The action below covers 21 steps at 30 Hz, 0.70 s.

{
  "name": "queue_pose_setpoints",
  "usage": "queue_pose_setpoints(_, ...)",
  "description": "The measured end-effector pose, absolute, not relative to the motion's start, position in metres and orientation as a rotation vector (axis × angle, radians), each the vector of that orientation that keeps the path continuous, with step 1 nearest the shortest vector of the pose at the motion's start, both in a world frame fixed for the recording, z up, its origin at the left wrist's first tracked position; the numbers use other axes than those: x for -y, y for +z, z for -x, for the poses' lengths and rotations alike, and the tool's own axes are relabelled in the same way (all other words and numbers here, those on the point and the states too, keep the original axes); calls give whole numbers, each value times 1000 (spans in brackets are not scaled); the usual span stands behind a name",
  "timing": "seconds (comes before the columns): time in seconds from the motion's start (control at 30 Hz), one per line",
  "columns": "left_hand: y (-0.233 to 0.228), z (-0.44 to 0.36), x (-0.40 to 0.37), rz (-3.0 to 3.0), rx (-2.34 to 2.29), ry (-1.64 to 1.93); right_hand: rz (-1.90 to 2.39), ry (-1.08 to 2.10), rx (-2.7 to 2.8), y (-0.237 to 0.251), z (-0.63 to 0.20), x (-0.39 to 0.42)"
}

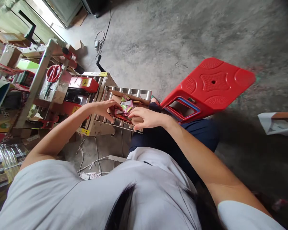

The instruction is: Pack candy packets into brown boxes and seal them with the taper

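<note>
An open cardboard box (116, 93) sits on a short metal roller conveyor (147, 95). Inside lie several small packets (126, 104) in pink, green and white, with some red ones lower down. My left hand (105, 108) is at the box's left end, its fingers over the edge and its thumb lower on the outside. My right hand (146, 118) is at the near right side. Its fingers reach over the wall beside the packets, and its thumb stays outside, lower down. The fingertips of both hands are partly hidden by the box and its contents.
A carton-sealing machine (86, 83) adjoins the conveyor on the left, with red-handled scissors (53, 74) on it. A red plastic stool (213, 84) stands to the right. A power strip (117, 158) and cables lie on the concrete floor (144, 38).
</note>
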<state>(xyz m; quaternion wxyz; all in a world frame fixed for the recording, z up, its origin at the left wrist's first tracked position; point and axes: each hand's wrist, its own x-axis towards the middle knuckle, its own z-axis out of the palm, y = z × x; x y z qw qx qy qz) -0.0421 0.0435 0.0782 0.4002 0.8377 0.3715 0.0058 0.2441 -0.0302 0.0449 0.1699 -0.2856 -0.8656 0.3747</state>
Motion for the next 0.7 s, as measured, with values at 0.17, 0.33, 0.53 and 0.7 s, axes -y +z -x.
queue_pose_setpoints(0.17,57,41,-46,-2121,-1039,139,1058,1168,2174,41,-239,33)
queue_pose_setpoints(0.33,43,26,-48,-2463,-1499,373,1318,615,2124,27,-220,49)
queue_pose_setpoints(0.53,46,17,-29,-2678,-1232,354,1390,265,2226,23,-205,58)
queue_pose_setpoints(0.7,30,12,-14,-2594,-1093,336,1555,380,2443,44,-200,36)
